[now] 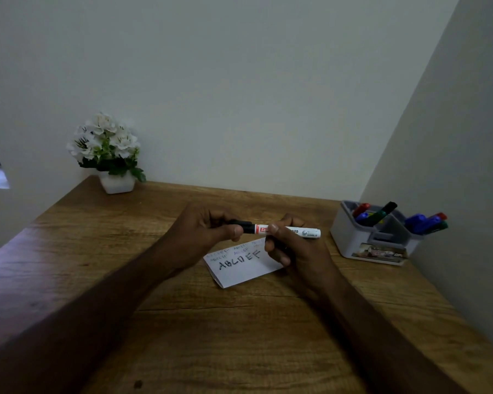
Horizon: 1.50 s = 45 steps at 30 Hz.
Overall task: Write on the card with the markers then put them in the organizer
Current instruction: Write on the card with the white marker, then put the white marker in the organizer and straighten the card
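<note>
A white marker [305, 232] with a black cap [244, 225] is held level above the table between both hands. My left hand [202, 234] pinches the black cap end. My right hand [292, 245] grips the white barrel near its red label. Below them lies a white folded card [245, 268] with "ABCDEF" in black and fainter coloured lines above it. The grey organizer [365, 240] stands at the right against the wall, holding red, blue, green and black markers [382, 213].
A white pot of white flowers [108, 155] stands at the back left of the wooden table [211, 322]. Walls close in behind and along the right side. The table's left edge runs diagonally.
</note>
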### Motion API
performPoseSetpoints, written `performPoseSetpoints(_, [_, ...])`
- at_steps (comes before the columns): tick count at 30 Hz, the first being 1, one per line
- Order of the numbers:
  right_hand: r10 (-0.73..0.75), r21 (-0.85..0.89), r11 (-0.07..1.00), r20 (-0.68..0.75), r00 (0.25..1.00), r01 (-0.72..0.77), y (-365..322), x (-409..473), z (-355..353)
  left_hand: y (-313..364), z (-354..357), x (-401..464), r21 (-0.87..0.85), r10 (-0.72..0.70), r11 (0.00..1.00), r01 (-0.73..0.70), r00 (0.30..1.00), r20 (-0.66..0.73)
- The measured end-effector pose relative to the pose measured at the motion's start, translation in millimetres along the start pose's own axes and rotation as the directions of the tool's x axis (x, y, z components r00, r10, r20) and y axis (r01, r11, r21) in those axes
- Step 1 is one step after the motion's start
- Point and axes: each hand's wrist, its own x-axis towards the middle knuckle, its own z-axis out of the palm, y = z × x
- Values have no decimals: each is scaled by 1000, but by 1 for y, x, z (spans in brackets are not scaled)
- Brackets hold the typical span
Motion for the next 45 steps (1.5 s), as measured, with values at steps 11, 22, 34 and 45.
performPoseSetpoints(11, [26, -213, 976, -71, 997, -40, 5, -1, 4, -4, 13, 0, 43, -76, 996, 76, 997, 4])
performPoseSetpoints(22, [-208, -643, 754, -42, 977, 132, -28, 5, -14, 21, 38, 37, 328, 17, 944, -22, 1000, 17])
performPoseSetpoints(34, [-577, -923, 361, -336, 745, -137, -172, -5, -156, 52, 107, 112, 403, 57, 908, -115, 987, 153])
performPoseSetpoints(45, [-308, -919, 164, -392, 867, -358, -153, 9, -214, 49, 146, 117, 437, 71, 883, -172, 968, 239])
